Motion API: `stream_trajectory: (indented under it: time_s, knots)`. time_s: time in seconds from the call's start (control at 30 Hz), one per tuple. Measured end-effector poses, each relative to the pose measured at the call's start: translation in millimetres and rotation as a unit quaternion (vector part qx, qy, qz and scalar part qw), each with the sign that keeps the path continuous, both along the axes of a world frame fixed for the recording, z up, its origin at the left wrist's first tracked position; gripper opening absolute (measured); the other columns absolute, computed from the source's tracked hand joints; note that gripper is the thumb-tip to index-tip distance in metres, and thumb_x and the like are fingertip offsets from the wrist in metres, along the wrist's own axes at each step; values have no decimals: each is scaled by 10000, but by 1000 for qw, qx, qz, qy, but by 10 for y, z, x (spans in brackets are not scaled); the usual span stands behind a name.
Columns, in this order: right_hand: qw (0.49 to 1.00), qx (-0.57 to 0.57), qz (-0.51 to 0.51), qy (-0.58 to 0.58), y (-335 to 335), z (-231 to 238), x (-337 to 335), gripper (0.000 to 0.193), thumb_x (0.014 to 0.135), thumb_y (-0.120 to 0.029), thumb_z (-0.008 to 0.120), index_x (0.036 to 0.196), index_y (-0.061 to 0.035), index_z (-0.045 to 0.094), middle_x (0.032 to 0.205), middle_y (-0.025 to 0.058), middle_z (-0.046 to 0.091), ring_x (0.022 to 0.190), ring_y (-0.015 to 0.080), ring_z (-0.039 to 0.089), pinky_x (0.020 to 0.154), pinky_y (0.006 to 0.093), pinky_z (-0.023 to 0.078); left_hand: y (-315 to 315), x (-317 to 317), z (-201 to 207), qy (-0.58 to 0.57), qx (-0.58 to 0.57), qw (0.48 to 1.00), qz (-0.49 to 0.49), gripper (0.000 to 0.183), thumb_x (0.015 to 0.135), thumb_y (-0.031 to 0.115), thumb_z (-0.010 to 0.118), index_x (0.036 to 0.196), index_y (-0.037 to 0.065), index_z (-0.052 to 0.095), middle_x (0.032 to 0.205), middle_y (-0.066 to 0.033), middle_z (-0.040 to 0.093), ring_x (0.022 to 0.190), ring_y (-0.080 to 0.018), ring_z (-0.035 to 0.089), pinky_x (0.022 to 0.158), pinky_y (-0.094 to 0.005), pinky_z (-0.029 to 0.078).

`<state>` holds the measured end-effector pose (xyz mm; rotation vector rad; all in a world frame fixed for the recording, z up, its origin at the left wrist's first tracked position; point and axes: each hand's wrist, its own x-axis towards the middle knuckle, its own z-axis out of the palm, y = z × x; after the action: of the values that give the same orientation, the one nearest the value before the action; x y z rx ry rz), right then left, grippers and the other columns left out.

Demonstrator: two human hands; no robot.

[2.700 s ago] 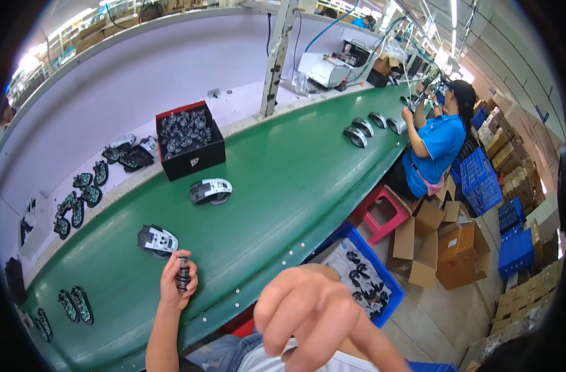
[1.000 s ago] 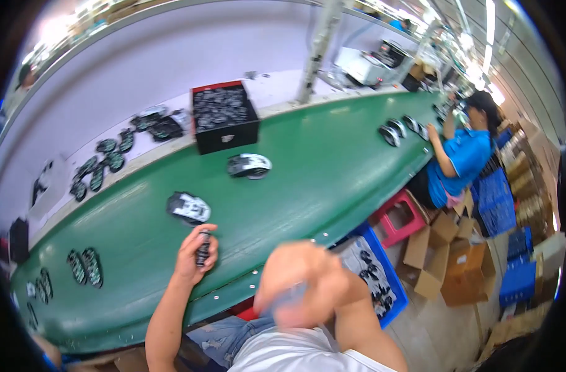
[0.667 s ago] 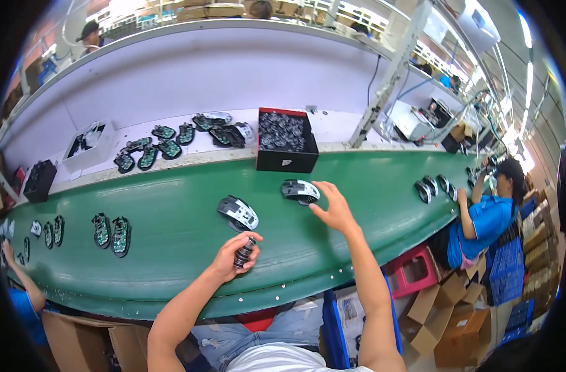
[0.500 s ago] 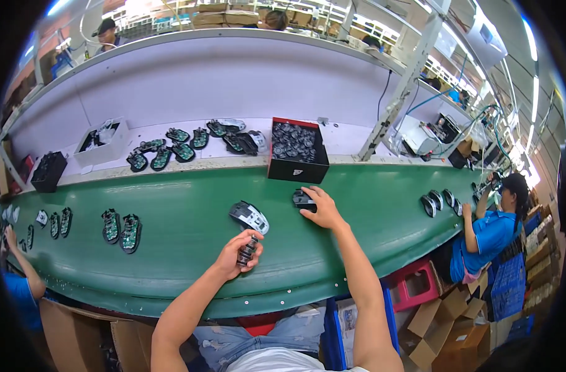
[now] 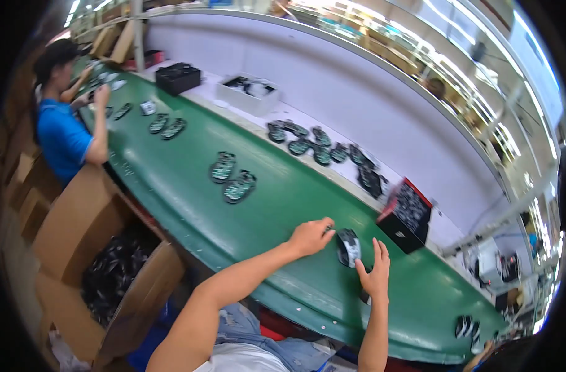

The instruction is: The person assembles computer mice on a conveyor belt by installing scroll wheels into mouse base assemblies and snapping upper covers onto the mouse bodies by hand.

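A computer mouse with a black and pale grey, partly assembled body (image 5: pixel 349 248) lies on the green work surface (image 5: pixel 276 223), between my two hands. My left hand (image 5: pixel 311 237) is just left of it, fingers curled in. A bit of something dark shows at its fingertips, too hidden to name. On the mouse's right, my right hand (image 5: pixel 376 276) has its fingers stretched up and the thumb apart. Something dark peeks out beside its palm, mostly covered by the hand. Two mouse bases with green circuit boards (image 5: pixel 239 186) lie farther left.
Behind stands a black box with a red rim (image 5: pixel 407 214), full of small dark parts. More mouse bases (image 5: pixel 322 155) cover the shelf beside a white box (image 5: pixel 249 93). A co-worker in blue (image 5: pixel 66 133) works at the far left. Near me is a cardboard carton (image 5: pixel 143 297) of dark pieces.
The view has swung left and tilted, bringing in the carton and left co-worker. My right hand has come off the dark mouse part it gripped; my left hand now reaches beside the grey-black mouse.
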<state>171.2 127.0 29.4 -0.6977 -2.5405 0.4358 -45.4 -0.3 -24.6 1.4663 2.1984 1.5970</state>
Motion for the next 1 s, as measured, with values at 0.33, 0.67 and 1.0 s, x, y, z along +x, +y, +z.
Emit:
stream_trajectory:
  time_s: [0.33, 0.67, 1.0]
  knots:
    - [993, 114, 13, -35, -303, -391, -330, 506, 846, -249, 686, 1332, -174, 568, 1382, 151, 474, 1201, 436, 440, 955, 532, 440, -631, -2084, 512, 226, -218, 899, 306, 198, 919, 206, 553, 1061, 68, 560, 904, -191, 682, 790, -389, 703, 647, -499, 579]
    - [988, 142, -56, -14, -110, -480, -262, 483, 785, -215, 670, 1243, -82, 602, 1293, 162, 516, 1257, 402, 426, 1048, 531, 343, -1454, -2658, 40, 146, -294, 849, 414, 286, 953, 310, 574, 1131, 87, 555, 1041, -202, 679, 953, -409, 682, 808, -519, 559]
    - [989, 139, -19, 40, -139, -392, -280, 520, 780, -203, 694, 1262, -47, 579, 1314, 186, 501, 1298, 424, 397, 1079, 546, 332, -1065, -2008, 63, 84, -271, 925, 251, 303, 934, 338, 590, 1027, 58, 660, 975, -246, 694, 940, -450, 652, 851, -530, 520]
